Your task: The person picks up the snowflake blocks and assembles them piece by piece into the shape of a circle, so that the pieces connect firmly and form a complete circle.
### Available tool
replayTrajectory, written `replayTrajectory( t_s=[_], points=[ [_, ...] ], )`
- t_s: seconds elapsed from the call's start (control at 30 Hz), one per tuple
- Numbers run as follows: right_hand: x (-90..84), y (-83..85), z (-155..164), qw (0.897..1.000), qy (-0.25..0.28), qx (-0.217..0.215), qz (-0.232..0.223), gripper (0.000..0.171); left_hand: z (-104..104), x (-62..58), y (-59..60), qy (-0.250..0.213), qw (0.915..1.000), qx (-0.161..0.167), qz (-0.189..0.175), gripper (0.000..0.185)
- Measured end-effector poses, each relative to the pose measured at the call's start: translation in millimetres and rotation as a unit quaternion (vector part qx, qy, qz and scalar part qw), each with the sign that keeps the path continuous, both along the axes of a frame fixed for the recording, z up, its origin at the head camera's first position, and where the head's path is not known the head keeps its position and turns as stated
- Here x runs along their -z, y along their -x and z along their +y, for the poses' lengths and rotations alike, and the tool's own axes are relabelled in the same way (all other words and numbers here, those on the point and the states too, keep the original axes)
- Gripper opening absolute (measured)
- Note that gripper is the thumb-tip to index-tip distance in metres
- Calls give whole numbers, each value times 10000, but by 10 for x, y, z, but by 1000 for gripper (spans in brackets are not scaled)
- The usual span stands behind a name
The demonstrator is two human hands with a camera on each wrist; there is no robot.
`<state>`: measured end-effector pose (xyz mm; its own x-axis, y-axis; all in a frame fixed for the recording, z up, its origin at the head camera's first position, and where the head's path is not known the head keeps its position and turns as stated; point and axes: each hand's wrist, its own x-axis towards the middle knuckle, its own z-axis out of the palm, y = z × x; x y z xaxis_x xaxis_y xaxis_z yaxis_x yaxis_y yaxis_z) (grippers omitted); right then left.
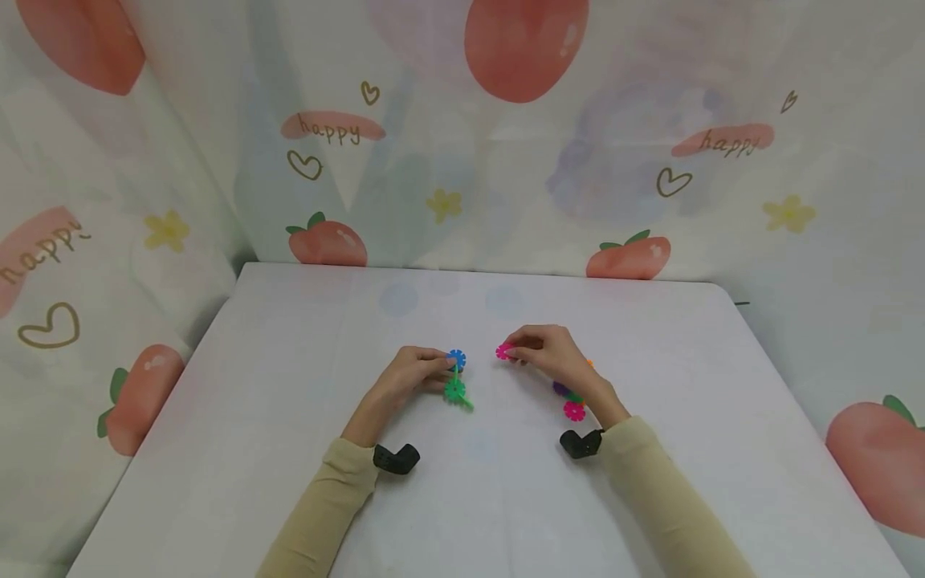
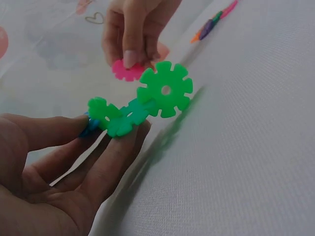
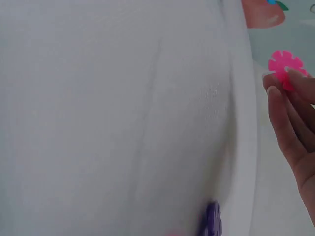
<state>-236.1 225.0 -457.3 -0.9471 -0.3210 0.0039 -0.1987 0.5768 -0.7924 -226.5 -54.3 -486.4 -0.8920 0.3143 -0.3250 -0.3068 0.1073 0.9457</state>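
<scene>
Surface: white cloth-covered table [image 1: 289, 449], walled on three sides by a pale curtain printed with peaches, hearts and the word "happy" [image 1: 506, 160].
Left fingers: thumb and fingertips [image 2: 123, 142] curl round and pinch the near end of a small chain of interlocked plastic snowflake discs in greens with a blue one [image 2: 142, 105].
Left hand [image 1: 408, 377]: rests low over the table just left of centre; palm turned inward in the left wrist view.
Disc chain: largest bright green disc stands upright at the free end, above the cloth; blue disc sits at the finger end, mostly hidden in the left wrist view.
Right fingers: fingertips [image 3: 278, 93] close together on a single pink plastic snowflake disc [image 3: 285, 64], pinching its edge.
Right hand [image 1: 552, 357]: held just right of centre, near the left hand, not touching it.
Pink disc position: held clear of the cloth, close to the chain's green end; a gap between them.
Loose pieces: a few spare plastic discs, pink, purple, green and orange [image 1: 572, 401], lie on the table beside the right wrist.
Sleeves: beige long sleeves [image 1: 318, 514], a black wrist-mounted unit [image 1: 393, 459] at each cuff.
</scene>
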Motion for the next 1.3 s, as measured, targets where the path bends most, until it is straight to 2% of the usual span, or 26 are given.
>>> replayTrajectory(
  t_s=[0.2,0.6,0.9,1.07,1.3],
  points=[
    [-51,15,-237,9992,257,-261,-162,14,9,19,6,83,10000,30,35,34],
    [-62,82,-478,9982,125,-567,178,10,13,12,3,-96,9999,88,65,30],
    [-63,149,-521,9911,56,-1151,660,13,64,9,-18,-112,9998,-13,144,25],
    [-75,153,-491,9914,-176,-1096,687,12,81,-3,-30,-235,9996,117,141,25],
    [-76,116,-348,9951,-395,-817,393,29,56,0,-20,-598,9978,271,-99,17]
  ],
)
